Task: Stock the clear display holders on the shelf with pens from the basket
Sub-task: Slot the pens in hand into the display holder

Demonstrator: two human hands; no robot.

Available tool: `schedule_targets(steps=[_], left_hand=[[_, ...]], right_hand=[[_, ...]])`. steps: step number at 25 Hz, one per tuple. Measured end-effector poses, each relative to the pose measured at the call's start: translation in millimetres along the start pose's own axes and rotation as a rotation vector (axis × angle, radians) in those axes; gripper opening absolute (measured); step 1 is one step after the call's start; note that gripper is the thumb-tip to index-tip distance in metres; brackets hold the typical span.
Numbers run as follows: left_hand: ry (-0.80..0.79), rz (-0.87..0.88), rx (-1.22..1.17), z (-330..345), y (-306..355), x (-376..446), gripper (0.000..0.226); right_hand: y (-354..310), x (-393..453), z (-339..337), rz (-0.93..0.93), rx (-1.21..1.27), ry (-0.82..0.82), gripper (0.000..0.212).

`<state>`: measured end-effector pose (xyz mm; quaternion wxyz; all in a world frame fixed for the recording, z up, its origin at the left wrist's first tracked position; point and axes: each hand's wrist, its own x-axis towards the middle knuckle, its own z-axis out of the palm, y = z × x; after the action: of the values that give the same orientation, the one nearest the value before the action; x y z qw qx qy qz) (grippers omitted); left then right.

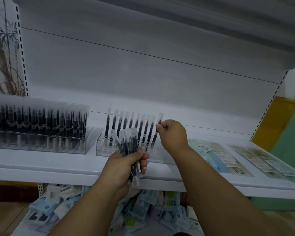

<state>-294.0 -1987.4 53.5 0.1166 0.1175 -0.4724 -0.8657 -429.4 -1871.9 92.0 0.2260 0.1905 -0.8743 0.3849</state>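
left hand (pixel 126 161) grips bundle of pens (pixel 129 147) | right hand (pixel 171 133) pinches single pen (pixel 157 128) upright at right end of row in clear holder (pixel 106 149) | full holder (pixel 39 142) at left on white shelf (pixel 75 167)

Flat packets (pixel 216 157) lie on the shelf; bamboo wallpaper (pixel 3 48) at left.

2 bare forearms, no sleeves in view, left hand (pixel 126 160), right hand (pixel 172 133), no rings or watch seen
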Motion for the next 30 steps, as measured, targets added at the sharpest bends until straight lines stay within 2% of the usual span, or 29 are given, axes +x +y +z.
schedule_targets(steps=[5, 7, 9, 10, 12, 14, 15, 17, 19, 23, 28, 30], left_hand=[[-0.011, -0.008, -0.012, 3.0, -0.6, -2.5, 0.015], [-0.009, -0.014, -0.020, 5.4, -0.7, -4.0, 0.014], [-0.018, -0.013, -0.027, 7.7, 0.1, -6.7, 0.012], [-0.028, -0.012, -0.030, 8.8, 0.9, -8.4, 0.011], [-0.047, -0.010, -0.034, 8.9, 3.4, -10.5, 0.012], [-0.060, -0.011, -0.044, 8.6, 4.7, -10.5, 0.014], [-0.067, -0.012, -0.048, 8.5, 4.8, -9.6, 0.015], [-0.085, -0.015, -0.045, 10.6, 3.3, -8.0, 0.017], [-0.103, -0.027, -0.035, 14.4, -0.4, -8.4, 0.018], [-0.098, -0.041, -0.028, 18.4, -4.7, -8.1, 0.015], [-0.076, -0.044, -0.011, 19.6, -3.6, -2.2, 0.014], [-0.058, -0.053, 0.001, 18.9, -4.9, -1.4, 0.013]], right_hand=[[-6.5, 8.7, -6.9, -0.009, -0.074, -0.110, 0.039], [-5.0, 8.8, -10.2, -0.050, -0.111, -0.203, 0.039], [-0.9, 7.4, -10.4, -0.015, -0.121, -0.275, 0.040], [1.4, 4.8, -8.6, 0.019, -0.118, -0.270, 0.041], [1.9, -5.4, -4.0, 0.050, -0.099, -0.162, 0.043], [-5.5, -19.9, -6.4, 0.058, 0.014, -0.077, 0.037], [-11.7, -25.4, -9.1, 0.079, 0.121, -0.132, 0.032], [-24.2, -33.2, -15.5, 0.156, 0.350, -0.351, 0.020], [-27.9, -35.1, -19.4, 0.215, 0.507, -0.441, 0.009], [-23.4, -27.8, -24.1, 0.264, 0.569, -0.385, 0.028], [-12.3, -18.8, -34.9, 0.260, 0.567, -0.354, 0.026], [-7.1, -11.8, -41.6, 0.272, 0.594, -0.238, 0.025]])
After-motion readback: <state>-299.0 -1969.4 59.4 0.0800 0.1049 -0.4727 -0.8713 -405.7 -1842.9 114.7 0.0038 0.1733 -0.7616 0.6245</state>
